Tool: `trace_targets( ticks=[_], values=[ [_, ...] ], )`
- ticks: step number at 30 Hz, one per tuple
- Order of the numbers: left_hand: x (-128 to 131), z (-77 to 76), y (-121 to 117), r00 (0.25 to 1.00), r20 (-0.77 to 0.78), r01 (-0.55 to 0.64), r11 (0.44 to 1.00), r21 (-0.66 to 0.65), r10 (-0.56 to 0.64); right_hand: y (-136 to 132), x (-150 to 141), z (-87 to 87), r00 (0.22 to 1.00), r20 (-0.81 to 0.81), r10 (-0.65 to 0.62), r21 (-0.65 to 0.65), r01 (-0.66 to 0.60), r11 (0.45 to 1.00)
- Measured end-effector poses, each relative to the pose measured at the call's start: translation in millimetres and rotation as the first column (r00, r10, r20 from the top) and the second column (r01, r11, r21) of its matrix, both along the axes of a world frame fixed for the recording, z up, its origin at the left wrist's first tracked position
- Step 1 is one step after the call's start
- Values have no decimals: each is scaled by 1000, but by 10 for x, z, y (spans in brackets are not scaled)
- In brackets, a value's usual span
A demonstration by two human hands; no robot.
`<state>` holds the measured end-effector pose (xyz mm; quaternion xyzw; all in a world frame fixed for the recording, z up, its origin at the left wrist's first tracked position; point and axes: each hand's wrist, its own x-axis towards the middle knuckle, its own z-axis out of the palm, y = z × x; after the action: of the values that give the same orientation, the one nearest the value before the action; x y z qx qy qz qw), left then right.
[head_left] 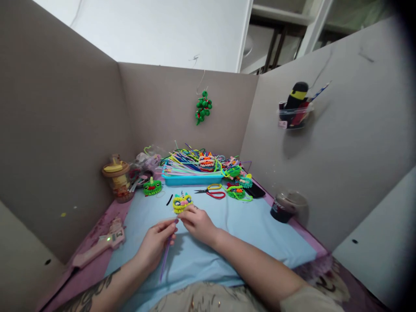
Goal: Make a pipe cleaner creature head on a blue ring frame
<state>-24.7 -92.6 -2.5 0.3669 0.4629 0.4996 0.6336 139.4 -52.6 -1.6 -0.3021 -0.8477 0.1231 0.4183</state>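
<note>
A thin purple pipe cleaner [164, 260] hangs down from my left hand [159, 240], which pinches it between thumb and fingers. Its upper end is a small purple bit by the fingertips. My right hand [199, 225] meets the left one there, its fingers pinched together at that end. Just beyond my fingers sits a yellow fuzzy animal head [181, 203] with eyes and a pink nose, partly covered by the right hand. A short black strip [169, 199] lies left of it. Behind are scissors [215, 193] with red and yellow handles, their blades apart.
A blue tray [195, 180] piled with pipe cleaners stands at the back. Green fuzzy heads [152, 187] lie about it. At left are a lidded cup [118, 182] and a pink glue gun [102, 247] with its light on. A dark tub [282, 209] stands right; grey panels surround the table.
</note>
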Motion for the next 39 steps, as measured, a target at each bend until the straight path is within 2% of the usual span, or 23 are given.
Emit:
trace_targets(
  ticks=[4, 8, 11, 14, 18, 23, 31, 34, 39],
  values=[
    [-22, 28, 39, 998, 37, -52, 999, 10, 51, 50, -146, 99, 999, 18, -33, 12, 33, 999],
    [-44, 49, 118, 991, 76, -114, 993, 23, 112, 85, -333, 157, 983, 137, -123, 39, 119, 992],
    [-77, 51, 143, 990, 80, -122, 992, 40, 118, 96, -408, 88, 960, 187, -206, 139, 182, 973],
    [-84, 46, 133, 992, 46, -117, 992, 38, 115, 114, -384, -17, 961, 192, -199, 239, 151, 959],
    [-68, 46, 101, 993, -8, -113, 990, 83, 114, 125, -323, -94, 979, 123, -161, 330, 113, 937],
    [-83, 54, 80, 983, -103, -125, 970, 207, 149, 101, -323, -122, 994, -53, -93, 353, 106, 930],
    [-142, 9, 81, 935, -305, -67, 935, 347, 180, 20, -303, -88, 978, -179, 104, 265, -53, 963],
    [-144, -2, 99, 906, -369, -44, 912, 409, 209, -17, -317, -50, 974, -201, 100, 182, -64, 981],
    [-135, -41, 148, 857, -440, -17, 869, 495, 267, -23, -345, -13, 978, -205, 26, 73, -11, 997]
  ],
)
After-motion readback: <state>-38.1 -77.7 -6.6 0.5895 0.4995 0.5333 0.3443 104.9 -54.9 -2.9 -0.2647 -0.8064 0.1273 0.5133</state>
